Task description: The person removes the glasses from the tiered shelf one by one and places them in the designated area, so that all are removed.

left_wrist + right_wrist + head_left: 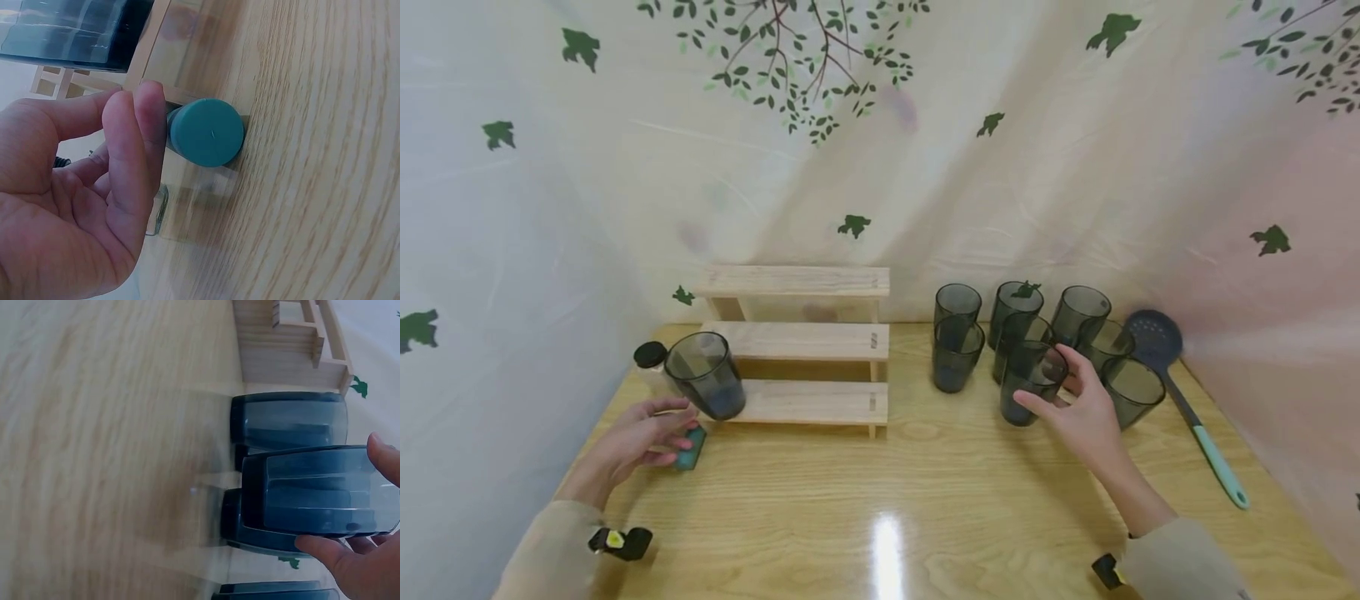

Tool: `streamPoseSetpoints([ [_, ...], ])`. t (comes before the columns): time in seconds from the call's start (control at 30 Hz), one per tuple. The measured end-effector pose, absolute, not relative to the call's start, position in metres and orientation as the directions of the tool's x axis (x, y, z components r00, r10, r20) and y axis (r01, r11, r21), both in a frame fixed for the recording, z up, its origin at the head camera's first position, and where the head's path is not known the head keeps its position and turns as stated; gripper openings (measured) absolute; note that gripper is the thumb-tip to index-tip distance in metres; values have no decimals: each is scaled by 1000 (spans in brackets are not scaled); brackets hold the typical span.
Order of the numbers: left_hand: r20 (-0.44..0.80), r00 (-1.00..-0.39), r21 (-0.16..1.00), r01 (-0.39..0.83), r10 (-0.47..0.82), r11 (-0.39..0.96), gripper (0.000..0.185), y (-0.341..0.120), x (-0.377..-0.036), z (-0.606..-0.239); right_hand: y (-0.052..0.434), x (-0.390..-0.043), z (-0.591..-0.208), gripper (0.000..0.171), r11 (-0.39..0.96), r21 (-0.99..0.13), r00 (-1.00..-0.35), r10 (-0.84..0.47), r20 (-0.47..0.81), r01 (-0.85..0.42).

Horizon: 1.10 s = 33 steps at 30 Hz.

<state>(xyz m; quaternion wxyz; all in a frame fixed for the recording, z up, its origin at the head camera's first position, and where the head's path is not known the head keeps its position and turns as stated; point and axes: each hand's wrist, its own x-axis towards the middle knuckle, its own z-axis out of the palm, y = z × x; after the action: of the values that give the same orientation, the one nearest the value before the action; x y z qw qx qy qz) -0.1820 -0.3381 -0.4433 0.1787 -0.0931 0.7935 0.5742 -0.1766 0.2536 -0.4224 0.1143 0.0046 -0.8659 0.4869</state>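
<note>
My right hand (1086, 412) grips a smoky dark drinking glass (1026, 400), thumb on one side and fingers on the other. In the right wrist view its base sits a little off the tabletop, in front of another glass. At the left, a matching glass (707, 379) stands upright on the left end of the lowest step of a wooden rack (820, 400). Just below that glass is my left hand (643, 437), its fingers loosely bent with nothing between them. A teal cylinder (209, 132) lies on the table right beside those fingers.
Several more dark glasses (957, 358) stand in rows at the back right. Beyond them a slotted turner (1187, 400) with a mint handle leans against the curtain (1000, 192). A black-lidded jar (651, 358) stands left of the rack.
</note>
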Motion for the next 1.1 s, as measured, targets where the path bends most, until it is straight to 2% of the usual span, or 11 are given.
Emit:
streamPoseSetpoints([
  [0.33,-389,-919,876,-350,59,332,76,-337,-182,-441,263,-174,-437,98,513,-849,-981,58,183,-128],
  [0.7,-381,-923,885,-348,52,308,74,-338,-181,-446,270,-179,-443,97,482,-860,-986,-59,158,-167],
  [0.87,-384,-922,883,-354,44,308,76,-339,-179,-446,266,-181,-441,99,509,-846,-986,-55,156,-162],
  [1.0,-383,-922,884,-351,49,309,77,-338,-180,-445,257,-177,-433,102,643,-735,-966,-29,255,-214],
  [1.1,-376,-925,886,-342,54,314,77,-336,-181,-444,244,-171,-421,101,726,-597,-892,-52,448,-342],
])
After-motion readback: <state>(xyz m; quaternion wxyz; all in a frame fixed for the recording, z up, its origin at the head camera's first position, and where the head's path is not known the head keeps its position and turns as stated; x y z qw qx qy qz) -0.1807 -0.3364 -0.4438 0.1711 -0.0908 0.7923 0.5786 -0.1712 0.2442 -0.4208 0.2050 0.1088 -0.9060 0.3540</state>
